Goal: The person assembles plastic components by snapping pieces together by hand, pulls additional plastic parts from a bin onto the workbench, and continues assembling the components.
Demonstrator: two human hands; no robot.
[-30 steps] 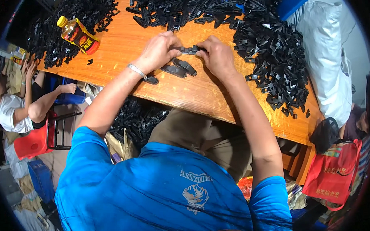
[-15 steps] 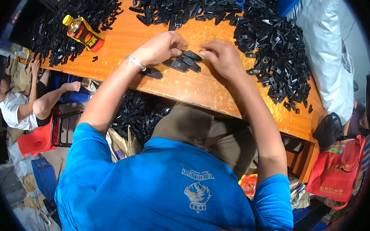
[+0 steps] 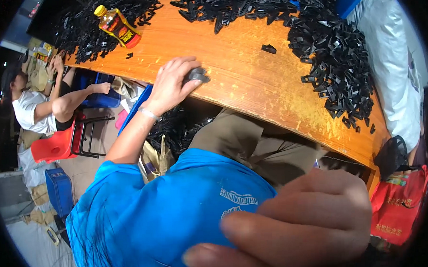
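Note:
My left hand [image 3: 171, 85] is curled round a small cluster of black plastic clips [image 3: 198, 76] at the front edge of the wooden table. The clips show between its thumb and fingers, and the rest are hidden under the palm. My right hand [image 3: 299, 220] is raised off the table, in front of my blue shirt, large and slightly blurred. Its fingers are loosely bent, with a gap between thumb and forefinger, and nothing shows in them. A single black clip [image 3: 269, 49] lies on the table [image 3: 250, 79], apart from the heap of black clips [image 3: 337, 66] on the right.
More black parts [image 3: 251, 3] are heaped along the back, and smaller ones [image 3: 85, 34] at the far left beside a yellow-capped bottle [image 3: 118, 27]. A white sack [image 3: 390, 64] stands on the right above a red bag [image 3: 401, 206]. Another person [image 3: 45, 102] sits at the left.
My right hand has left the clips and risen towards me. My left hand has moved nearer the front edge, with the clips gathered under it. The view has shifted slightly.

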